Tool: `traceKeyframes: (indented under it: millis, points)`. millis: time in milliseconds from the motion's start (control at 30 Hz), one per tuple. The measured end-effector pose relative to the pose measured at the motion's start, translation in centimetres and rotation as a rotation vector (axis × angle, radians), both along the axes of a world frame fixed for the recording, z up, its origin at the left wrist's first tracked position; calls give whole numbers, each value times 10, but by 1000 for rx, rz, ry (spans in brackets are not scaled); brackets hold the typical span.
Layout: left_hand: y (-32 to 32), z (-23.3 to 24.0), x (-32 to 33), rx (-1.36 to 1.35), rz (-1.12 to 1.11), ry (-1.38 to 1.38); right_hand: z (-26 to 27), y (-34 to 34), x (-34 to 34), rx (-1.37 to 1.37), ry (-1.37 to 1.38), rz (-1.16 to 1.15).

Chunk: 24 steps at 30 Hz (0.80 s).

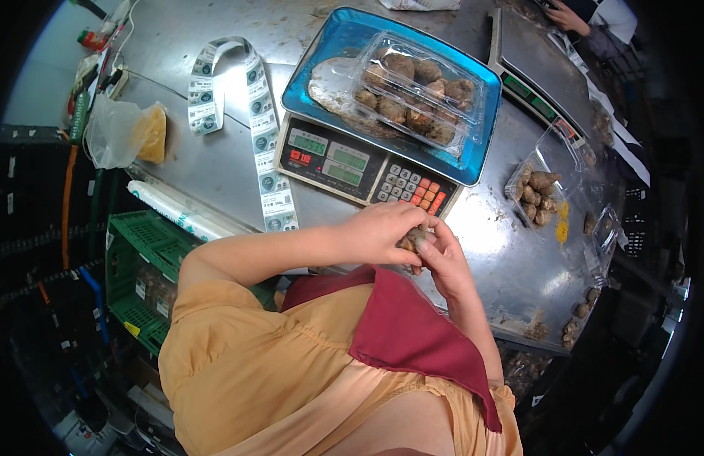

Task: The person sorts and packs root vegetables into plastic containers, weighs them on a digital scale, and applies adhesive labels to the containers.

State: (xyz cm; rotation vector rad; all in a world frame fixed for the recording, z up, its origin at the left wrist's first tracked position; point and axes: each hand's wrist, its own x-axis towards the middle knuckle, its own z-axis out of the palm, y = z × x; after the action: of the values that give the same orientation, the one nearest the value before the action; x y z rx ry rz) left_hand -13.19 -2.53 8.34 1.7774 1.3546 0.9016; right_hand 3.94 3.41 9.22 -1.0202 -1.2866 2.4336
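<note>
A small soil-covered taro corm (pixel 411 240) is held between my two hands, just in front of the scale's keypad. My left hand (pixel 380 229) curls over it from the left. My right hand (pixel 451 263) grips it with the thumb on its near side. Beyond them, a digital weighing scale (pixel 377 191) carries a blue tray (pixel 340 34). On that tray rests a clear plastic clamshell box (pixel 380 48) filled with several taro corms (pixel 426 71). A flat, muddy off-white piece (pixel 328 84) lies partly under the box.
Printed labels (pixel 266 165) curl across the metal table (pixel 488 273). At right stand an open clamshell of taro (pixel 534 194), yellow ties (pixel 562 228) and loose corms (pixel 582 310). Another scale (pixel 545 62) is near a person's hand (pixel 568 17). Left are a film roll (pixel 175 211) and green crate (pixel 152 239).
</note>
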Motion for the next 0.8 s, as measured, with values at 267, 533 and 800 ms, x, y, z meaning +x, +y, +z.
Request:
traceKeyframes:
  millis: [267, 533, 800]
  points:
    - [-3, 6, -21, -16, -53, -49, 7, 30, 33, 71, -89, -214]
    - [12, 46, -76, 280, 230, 178, 4, 81, 85, 237, -293, -425]
    - [64, 67, -117, 396, 513, 333, -7, 114, 100, 12, -156, -631]
